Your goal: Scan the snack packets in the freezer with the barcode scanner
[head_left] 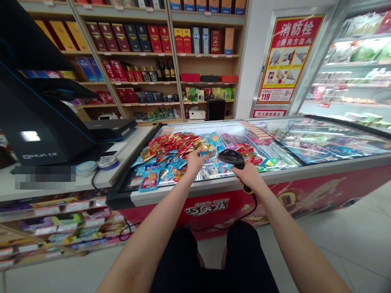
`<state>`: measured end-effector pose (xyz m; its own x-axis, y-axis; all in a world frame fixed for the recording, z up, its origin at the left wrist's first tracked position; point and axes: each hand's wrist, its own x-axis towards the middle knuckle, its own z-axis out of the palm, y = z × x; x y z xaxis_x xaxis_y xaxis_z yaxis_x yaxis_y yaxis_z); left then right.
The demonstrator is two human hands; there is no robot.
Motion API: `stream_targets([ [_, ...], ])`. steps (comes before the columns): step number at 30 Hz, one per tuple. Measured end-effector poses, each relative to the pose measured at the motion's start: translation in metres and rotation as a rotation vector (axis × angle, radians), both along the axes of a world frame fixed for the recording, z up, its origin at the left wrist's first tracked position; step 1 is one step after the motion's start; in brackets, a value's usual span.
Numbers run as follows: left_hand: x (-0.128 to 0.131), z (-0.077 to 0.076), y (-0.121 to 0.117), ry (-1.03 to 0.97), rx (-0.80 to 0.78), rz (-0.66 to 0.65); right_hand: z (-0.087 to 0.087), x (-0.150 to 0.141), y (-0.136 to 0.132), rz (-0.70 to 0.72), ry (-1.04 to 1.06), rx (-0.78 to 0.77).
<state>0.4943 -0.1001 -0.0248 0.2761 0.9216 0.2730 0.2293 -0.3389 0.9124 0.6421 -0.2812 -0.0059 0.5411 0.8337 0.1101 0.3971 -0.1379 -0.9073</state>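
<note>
My right hand [247,174] is wrapped round the handle of a black barcode scanner [231,156], whose head points left toward my other hand. A small blue snack packet [204,153] is pinched in the fingers of my left hand [195,161], just left of the scanner. Beneath and beyond my left hand, a heap of red, gold and blue snack packets [171,148] lies on the glass top of a chest freezer [143,198]. A few red packets [249,152] lie apart, behind the scanner.
The scanner's black cable [255,207] hangs down the freezer's red front. On the left, a counter [125,152] carries a black checkout machine [39,122] and round tubs [108,162]. Shelves of boxes [131,38] stand behind; a lit display fridge [357,81] is at right.
</note>
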Motion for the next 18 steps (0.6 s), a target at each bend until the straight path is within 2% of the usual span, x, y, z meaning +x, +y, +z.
stream_targets([
  [7,0.004,0.001,-0.005,0.011,0.002,0.0,0.002,0.004,-0.001,-0.021,-0.027,-0.042],
  [11,0.014,-0.003,-0.009,0.002,-0.043,-0.001,-0.003,0.009,-0.001,-0.008,0.059,0.018],
  [14,0.029,-0.006,-0.015,-0.02,-0.163,0.018,-0.009,0.019,-0.001,-0.017,0.144,0.065],
  [18,0.061,-0.01,-0.024,-0.138,-0.414,0.003,-0.015,0.04,-0.004,-0.059,0.224,0.134],
])
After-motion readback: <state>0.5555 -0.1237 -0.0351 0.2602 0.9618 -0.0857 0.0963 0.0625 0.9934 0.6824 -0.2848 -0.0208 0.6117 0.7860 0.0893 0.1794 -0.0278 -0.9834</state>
